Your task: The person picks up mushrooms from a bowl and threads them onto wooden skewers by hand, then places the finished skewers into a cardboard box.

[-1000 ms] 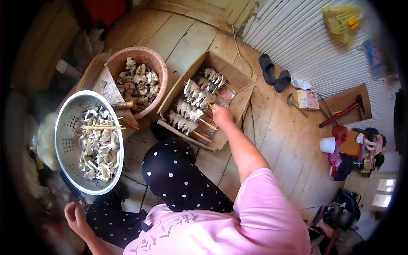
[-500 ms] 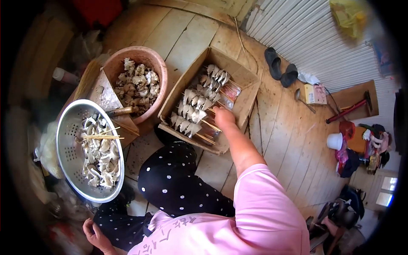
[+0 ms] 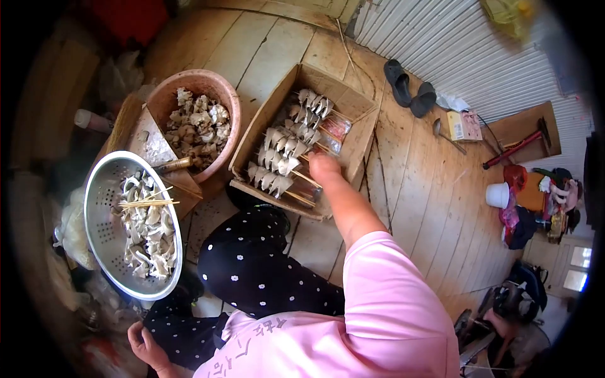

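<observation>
My right hand point(image 3: 324, 167) reaches over the near right side of a cardboard box point(image 3: 353, 129), its fingers closed round the bare stick end of a mushroom skewer point(image 3: 296, 146). Several more mushroom skewers point(image 3: 270, 181) lie in rows in the box, sticks pointing right. My left hand point(image 3: 148, 344) rests low at the left by my leg, holding nothing, its fingers loosely bent and apart. Near it stands a metal colander point(image 3: 101, 236) with loose oyster mushrooms point(image 3: 148, 233) inside. A bundle of bare bamboo sticks point(image 3: 149, 203) lies across those mushrooms.
Behind the colander stands a pink tub point(image 3: 234, 126) of mushroom clumps. A wooden-handled knife point(image 3: 173, 165) lies on a board at the tub's edge. Black clogs point(image 3: 409, 91), a ladle point(image 3: 447, 135) and a red-handled hammer point(image 3: 513, 151) are along the right wall.
The whole view has shifted slightly, so the box appears a little further left. My right hand stays at the skewer sticks, and my left hand remains low by my leg.
</observation>
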Tool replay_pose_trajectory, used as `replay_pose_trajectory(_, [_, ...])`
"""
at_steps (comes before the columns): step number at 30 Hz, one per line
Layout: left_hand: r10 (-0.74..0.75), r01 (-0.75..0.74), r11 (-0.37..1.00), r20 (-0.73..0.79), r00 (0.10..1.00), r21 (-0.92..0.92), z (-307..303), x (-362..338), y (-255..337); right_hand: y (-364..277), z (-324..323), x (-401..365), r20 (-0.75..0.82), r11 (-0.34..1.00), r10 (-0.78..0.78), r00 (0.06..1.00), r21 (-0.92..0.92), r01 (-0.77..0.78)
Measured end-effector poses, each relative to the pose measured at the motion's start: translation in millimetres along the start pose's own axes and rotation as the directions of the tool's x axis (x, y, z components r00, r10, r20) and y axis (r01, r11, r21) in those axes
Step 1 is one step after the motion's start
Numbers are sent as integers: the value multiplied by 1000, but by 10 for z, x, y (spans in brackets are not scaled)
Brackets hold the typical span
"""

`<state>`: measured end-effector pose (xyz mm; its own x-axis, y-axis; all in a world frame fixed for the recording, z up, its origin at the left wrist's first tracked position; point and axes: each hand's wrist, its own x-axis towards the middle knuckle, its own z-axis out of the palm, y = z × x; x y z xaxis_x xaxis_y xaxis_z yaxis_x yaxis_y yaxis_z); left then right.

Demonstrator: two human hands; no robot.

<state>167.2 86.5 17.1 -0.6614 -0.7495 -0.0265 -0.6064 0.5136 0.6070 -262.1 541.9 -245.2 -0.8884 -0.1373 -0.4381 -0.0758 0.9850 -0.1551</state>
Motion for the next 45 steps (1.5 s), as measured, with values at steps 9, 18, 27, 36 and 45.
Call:
replay_pose_trajectory(9, [43, -42, 999, -17, 999, 15, 43, -7, 29, 33, -64, -6, -1, 990, -16, 1000, -137, 15])
replay_pose_trajectory(18, [41, -42, 999, -37, 998, -9, 30, -62, 29, -103, -374, -247, 69, 992, 113, 991, -73, -108])
replay_pose_trajectory(27, [47, -49, 998, -68, 997, -30, 58, -76, 51, -157, -564, -368, -34, 996, 86, 996, 12, -86])
replay_pose_trajectory(36, [16, -25, 994, -88, 996, -104, 64, -57, 159, -763, -1067, -665, -210, 962, -243, 947, 69, 263])
replay_pose_trajectory(45, [26, -39, 878, -33, 999, -477, 102, 458, 577, -2481, -1818, -1256, -415, 558, -720, 557, 131, 819])
